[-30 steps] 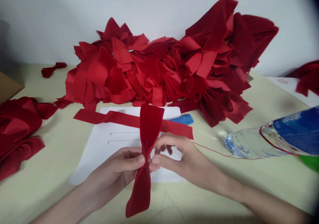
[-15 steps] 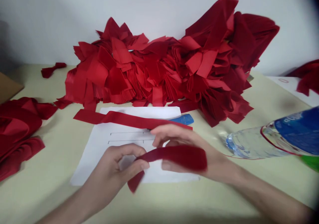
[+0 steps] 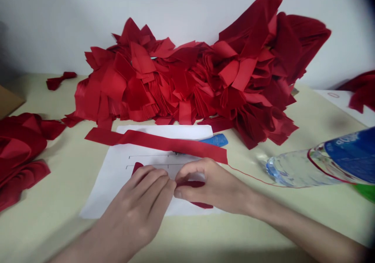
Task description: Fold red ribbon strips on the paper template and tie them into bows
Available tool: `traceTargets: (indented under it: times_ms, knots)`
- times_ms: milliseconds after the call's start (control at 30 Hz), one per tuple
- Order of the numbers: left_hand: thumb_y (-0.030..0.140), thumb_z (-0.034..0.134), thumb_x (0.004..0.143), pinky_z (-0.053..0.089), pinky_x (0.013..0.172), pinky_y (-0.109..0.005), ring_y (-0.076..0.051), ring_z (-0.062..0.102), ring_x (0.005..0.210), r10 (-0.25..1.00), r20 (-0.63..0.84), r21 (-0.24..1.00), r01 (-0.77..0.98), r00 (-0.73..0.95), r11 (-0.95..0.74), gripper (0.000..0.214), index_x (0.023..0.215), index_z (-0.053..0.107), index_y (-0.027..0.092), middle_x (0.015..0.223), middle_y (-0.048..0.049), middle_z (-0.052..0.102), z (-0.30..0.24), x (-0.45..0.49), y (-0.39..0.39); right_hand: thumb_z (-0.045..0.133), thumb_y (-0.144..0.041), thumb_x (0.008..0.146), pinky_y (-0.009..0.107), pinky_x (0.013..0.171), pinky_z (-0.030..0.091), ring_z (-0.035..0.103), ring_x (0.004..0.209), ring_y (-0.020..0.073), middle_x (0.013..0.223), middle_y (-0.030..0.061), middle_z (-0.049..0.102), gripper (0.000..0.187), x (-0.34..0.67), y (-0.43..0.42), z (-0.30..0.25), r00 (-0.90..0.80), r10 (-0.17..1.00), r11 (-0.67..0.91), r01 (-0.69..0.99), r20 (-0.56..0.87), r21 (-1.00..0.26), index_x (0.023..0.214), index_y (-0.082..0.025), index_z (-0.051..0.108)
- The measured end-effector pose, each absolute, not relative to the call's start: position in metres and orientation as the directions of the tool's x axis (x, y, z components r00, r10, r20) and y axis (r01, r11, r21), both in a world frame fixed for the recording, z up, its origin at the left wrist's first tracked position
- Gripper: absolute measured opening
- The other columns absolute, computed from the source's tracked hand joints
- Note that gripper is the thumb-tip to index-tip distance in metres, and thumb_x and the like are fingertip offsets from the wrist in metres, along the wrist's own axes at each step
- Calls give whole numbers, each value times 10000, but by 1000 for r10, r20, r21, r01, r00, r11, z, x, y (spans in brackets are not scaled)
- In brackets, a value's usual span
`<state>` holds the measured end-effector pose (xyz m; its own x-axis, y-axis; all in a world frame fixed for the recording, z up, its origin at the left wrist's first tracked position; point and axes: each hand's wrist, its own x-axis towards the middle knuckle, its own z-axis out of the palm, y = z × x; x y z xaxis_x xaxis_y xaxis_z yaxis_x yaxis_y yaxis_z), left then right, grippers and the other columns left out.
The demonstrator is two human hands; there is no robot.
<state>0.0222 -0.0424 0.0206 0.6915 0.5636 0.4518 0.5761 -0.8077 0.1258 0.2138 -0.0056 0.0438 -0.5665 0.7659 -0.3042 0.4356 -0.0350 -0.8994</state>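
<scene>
Both my hands sit low over a sheet of white paper [image 3: 108, 192], pinching a dark red velvet ribbon [image 3: 190, 184] between them. My left hand [image 3: 140, 200] covers most of the ribbon, and one end pokes out above its fingers. My right hand [image 3: 211, 189] holds the ribbon between thumb and fingers, and a lower edge shows beneath it. Much of the ribbon is hidden by my fingers. A longer red strip [image 3: 155, 143] lies across the paper's far part, just beyond my hands.
A large heap of cut red ribbon pieces [image 3: 181, 79] stands against the wall. More red fabric [image 3: 20, 150] lies at the left. A plastic water bottle [image 3: 295, 170] lies at the right, with a thin red thread [image 3: 252, 178] near it. A blue object [image 3: 215, 140] pokes from under the paper.
The ribbon stretched between my hands earlier now lies folded, low against the paper. My hands have come closer together, and my left hand has turned to cover it.
</scene>
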Motion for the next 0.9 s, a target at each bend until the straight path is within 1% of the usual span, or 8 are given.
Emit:
traceTargets:
  times_ms: [100,200,267,367,533,700,800,900]
  knots:
    - [55,450,873,473,775,-417,-239,583,885,711,341,387,597,616,-703,188,1003,556,142,917,-87,651,21,22,-41,595,-230,779,210,552,420,538,622,103,670,-38,602,89,216,-8,38,-529,793,-13,481,-302,-877,782,-196,677]
    - [192,620,800,508,672,-330,-208,609,816,858,144,633,620,494,-463,191,983,570,216,918,-25,663,24,21,-38,618,-229,763,238,619,455,594,720,134,775,-22,658,105,218,-10,33,-513,814,18,489,-271,-872,837,-214,691]
    - [229,665,754,509,624,-291,-187,616,755,891,-15,736,608,454,-297,226,969,596,247,881,10,670,26,20,-34,618,-227,764,246,627,465,607,728,141,787,-20,670,113,218,-11,32,-519,811,23,489,-270,-872,847,-220,695]
    - [225,602,797,491,574,-248,-162,609,705,866,-166,835,535,472,-132,114,903,637,249,821,25,676,29,18,-27,615,-218,766,248,629,464,611,718,139,776,-23,673,113,217,-12,34,-518,812,49,519,-268,-854,843,-227,698]
    - [147,591,777,487,622,-230,-150,609,748,832,-239,898,441,501,-8,142,873,642,239,823,32,666,30,18,-22,650,-197,751,286,704,458,608,791,165,827,-18,670,142,212,-16,41,-472,861,176,623,-187,-762,868,-264,694]
    - [108,552,785,460,587,-221,-128,578,682,875,-213,889,458,434,-11,166,877,616,232,767,43,623,27,24,-26,661,-167,765,315,825,436,577,903,176,912,-5,644,174,211,-21,41,-509,859,324,625,-57,-710,930,-219,637]
    - [89,544,798,465,620,-238,-131,583,715,919,-84,850,510,385,-135,179,892,596,232,816,34,632,24,28,-31,687,-159,747,308,832,434,557,930,171,956,1,626,212,212,-22,40,-523,852,363,603,-8,-711,938,-193,604]
    - [83,508,844,483,676,-256,-142,595,800,906,173,752,542,387,-375,208,971,563,239,907,7,637,19,29,-38,662,-97,749,286,771,444,542,845,151,862,-5,608,152,214,-21,38,-515,856,400,603,47,-690,857,-176,590]
